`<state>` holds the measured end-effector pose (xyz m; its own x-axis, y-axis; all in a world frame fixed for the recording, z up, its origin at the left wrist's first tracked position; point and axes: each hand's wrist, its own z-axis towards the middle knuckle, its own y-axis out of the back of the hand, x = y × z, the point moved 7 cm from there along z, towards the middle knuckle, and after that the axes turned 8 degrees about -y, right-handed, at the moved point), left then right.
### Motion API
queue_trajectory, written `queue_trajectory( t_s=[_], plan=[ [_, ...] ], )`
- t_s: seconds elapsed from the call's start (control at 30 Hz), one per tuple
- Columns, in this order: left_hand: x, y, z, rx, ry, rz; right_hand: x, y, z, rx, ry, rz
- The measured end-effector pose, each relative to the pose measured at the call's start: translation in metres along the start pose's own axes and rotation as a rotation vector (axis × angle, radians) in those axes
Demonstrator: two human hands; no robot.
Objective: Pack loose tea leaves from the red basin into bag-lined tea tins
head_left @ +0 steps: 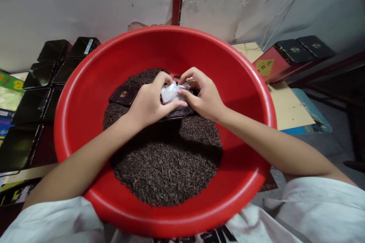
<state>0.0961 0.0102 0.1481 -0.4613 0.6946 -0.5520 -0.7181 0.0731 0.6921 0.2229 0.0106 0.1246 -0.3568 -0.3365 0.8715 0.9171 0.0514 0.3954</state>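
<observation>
A large red basin (239,182) stands before me with dark loose tea leaves (168,171) heaped inside. Over the leaves, a clear plastic bag (170,93) sticks up from the mouth of a dark tin, whose near edge shows below my hands. My left hand (151,100) grips the bag's left side, thumb across its front. From the right, my right hand (203,95) pinches the bag's gathered plastic between thumb and fingers. A dark lid (123,95) with small gold lettering lies on the leaves, left of my left hand.
Several dark tins (30,104) stand in rows left of the basin. On the right, red tins (273,62) with dark tops lie beside cardboard (292,106). A narrow dark red tin (177,3) stands behind the basin against a peeling wall (85,3).
</observation>
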Motion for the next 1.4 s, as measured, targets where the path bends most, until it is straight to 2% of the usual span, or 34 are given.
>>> queue_trajectory(
  t_s=[0.1, 0.23, 0.37, 0.43, 0.5, 0.57, 0.6, 0.67, 0.77, 0.93, 1.0, 1.1, 1.17, 1.27, 1.4],
  plan=[
    [-0.002, -0.005, -0.003, 0.024, -0.020, -0.063, -0.003, 0.007, -0.001, -0.120, -0.021, -0.051],
    [0.006, -0.005, -0.006, 0.048, -0.067, -0.153, 0.006, 0.016, -0.006, -0.272, 0.091, -0.135],
    [0.010, -0.002, -0.004, 0.110, -0.056, -0.213, 0.008, 0.013, -0.004, -0.230, 0.091, -0.172],
    [0.006, 0.002, -0.003, 0.071, -0.054, -0.090, 0.005, 0.010, 0.000, -0.183, 0.077, -0.185],
    [-0.003, 0.008, -0.004, -0.054, -0.071, 0.116, 0.001, 0.011, 0.006, -0.156, 0.074, -0.196],
    [-0.015, 0.004, -0.007, -0.101, -0.137, 0.278, -0.005, 0.013, 0.012, -0.139, 0.074, -0.201],
    [-0.020, -0.004, -0.009, -0.059, -0.183, 0.323, -0.008, 0.014, 0.015, -0.134, 0.075, -0.200],
    [-0.025, -0.025, -0.013, 0.104, -0.274, 0.377, -0.017, 0.017, 0.021, -0.138, 0.081, -0.198],
    [-0.022, -0.046, -0.017, 0.292, -0.314, 0.495, -0.027, 0.020, 0.027, -0.176, 0.103, -0.213],
    [-0.011, -0.046, -0.003, 0.345, -0.281, 0.565, -0.022, 0.027, 0.019, -0.224, 0.185, -0.313],
    [-0.006, -0.042, 0.002, 0.335, -0.274, 0.569, -0.013, 0.026, 0.011, -0.166, 0.256, -0.405],
    [0.000, -0.037, 0.005, 0.284, -0.277, 0.583, -0.008, 0.011, -0.004, 0.067, 0.345, -0.559],
    [0.005, -0.034, 0.005, 0.248, -0.275, 0.582, -0.013, 0.000, -0.012, 0.200, 0.332, -0.663],
    [0.009, -0.034, 0.003, 0.233, -0.286, 0.582, -0.027, -0.009, -0.013, 0.269, 0.245, -0.764],
    [0.009, -0.034, 0.005, 0.244, -0.314, 0.624, -0.032, -0.014, -0.005, 0.293, 0.201, -0.774]
  ],
)
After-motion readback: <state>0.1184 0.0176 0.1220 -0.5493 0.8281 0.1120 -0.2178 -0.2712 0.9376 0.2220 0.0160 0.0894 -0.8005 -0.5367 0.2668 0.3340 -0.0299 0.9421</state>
